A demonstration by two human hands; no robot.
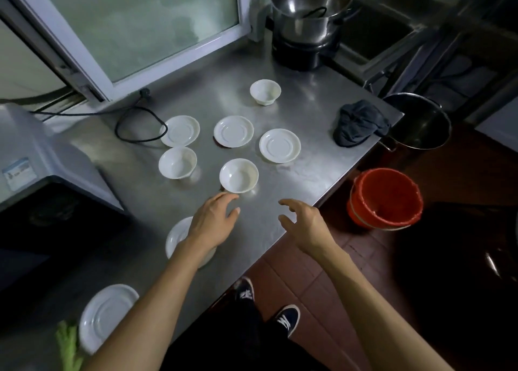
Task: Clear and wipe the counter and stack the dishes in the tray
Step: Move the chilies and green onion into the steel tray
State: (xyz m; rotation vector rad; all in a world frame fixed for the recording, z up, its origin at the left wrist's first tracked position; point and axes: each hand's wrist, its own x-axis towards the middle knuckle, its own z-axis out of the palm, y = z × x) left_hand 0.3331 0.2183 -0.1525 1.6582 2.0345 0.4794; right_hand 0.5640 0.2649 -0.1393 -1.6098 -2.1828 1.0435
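We see both hands held over the near part of the steel table (pixel 280 112), neither holding anything. The left hand (pixel 214 220) has its fingers loosely spread, its grip wide, fingertips just short of the nearest white bowl (pixel 238 175) — close to its near rim, though we cannot tell whether they touch it. The right hand (pixel 304 223) hangs beside it with fingers gently curved and apart, its grip wide too, above the table's near edge and a little apart from that bowl.

Beyond the nearest bowl lie three white saucers in a loose row — a left saucer (pixel 180 130), a middle saucer (pixel 234 131) and a right saucer (pixel 279 145). A second bowl (pixel 177 163) sits just in front of the left saucer, and a third bowl (pixel 265 91) stands farther back. Under the left wrist a partly hidden white dish (pixel 176 236) shows, and a near saucer (pixel 105 316) lies at the table's near left corner beside something green (pixel 68 345).

A dark crumpled cloth (pixel 358 123) rests at the table's right edge. A steel pot (pixel 308 8) stands at the back, and a red bucket (pixel 385 198) sits on the floor to the right.
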